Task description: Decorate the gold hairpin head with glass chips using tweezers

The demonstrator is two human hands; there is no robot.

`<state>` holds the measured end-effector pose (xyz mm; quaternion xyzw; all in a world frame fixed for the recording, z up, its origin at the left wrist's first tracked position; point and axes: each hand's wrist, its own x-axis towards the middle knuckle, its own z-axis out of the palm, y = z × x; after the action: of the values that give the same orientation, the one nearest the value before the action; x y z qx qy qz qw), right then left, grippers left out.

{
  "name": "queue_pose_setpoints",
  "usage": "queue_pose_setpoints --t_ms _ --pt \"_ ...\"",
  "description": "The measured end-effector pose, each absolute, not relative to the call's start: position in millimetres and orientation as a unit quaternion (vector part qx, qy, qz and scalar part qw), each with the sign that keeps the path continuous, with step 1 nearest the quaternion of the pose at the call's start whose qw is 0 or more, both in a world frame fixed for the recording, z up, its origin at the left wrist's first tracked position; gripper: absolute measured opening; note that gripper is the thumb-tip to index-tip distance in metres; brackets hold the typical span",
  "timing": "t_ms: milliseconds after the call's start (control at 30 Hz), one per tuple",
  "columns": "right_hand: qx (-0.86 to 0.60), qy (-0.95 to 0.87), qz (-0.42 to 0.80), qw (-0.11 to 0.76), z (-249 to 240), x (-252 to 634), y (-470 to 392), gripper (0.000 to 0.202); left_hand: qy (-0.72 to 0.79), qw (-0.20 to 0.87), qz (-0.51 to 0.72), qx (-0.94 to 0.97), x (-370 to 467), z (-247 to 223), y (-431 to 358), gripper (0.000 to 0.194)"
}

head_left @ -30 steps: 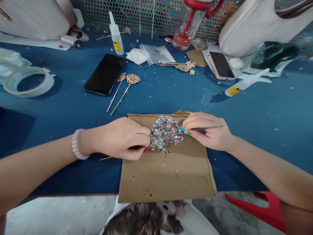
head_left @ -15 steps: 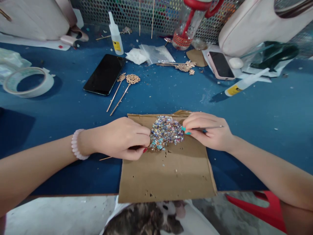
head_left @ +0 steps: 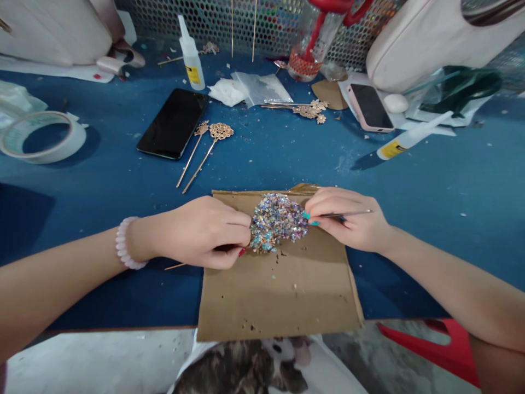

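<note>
My left hand (head_left: 209,232) is closed, its fingertips pinching a hair stick at the left edge of the stones. The thin gold end of the hair stick (head_left: 175,266) pokes out below my wrist, and its head, with turquoise stones (head_left: 262,241), seems to lie against the pile. Small multicoloured rhinestones (head_left: 283,213) are heaped on a piece of brown cardboard (head_left: 279,301). Between the fingers of my right hand (head_left: 344,219) are slim metal tweezers (head_left: 356,213), held at the right edge of the heap; their tips are hidden by my fingers and the stones.
Gold hair sticks (head_left: 205,158) lie beside a black phone (head_left: 174,123). Behind them stands a glue bottle (head_left: 191,60); another glue bottle (head_left: 410,139) leans at the right. A tape roll (head_left: 76,139) is at the left, a red-lidded cup (head_left: 305,60) at the back.
The view has shifted very slightly. Both hands keep their places at the heap of rhinestones, with the same grips.
</note>
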<state>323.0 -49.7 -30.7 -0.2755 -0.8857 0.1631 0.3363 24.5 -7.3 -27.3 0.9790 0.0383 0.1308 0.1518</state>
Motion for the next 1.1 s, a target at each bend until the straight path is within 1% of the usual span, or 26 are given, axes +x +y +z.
queue_pose_setpoints --t_ms 1100 --pt "-0.279 -0.877 0.200 0.335 -31.1 323.6 -50.3 0.012 0.036 0.153 0.128 0.979 24.9 -25.9 -7.3 0.020"
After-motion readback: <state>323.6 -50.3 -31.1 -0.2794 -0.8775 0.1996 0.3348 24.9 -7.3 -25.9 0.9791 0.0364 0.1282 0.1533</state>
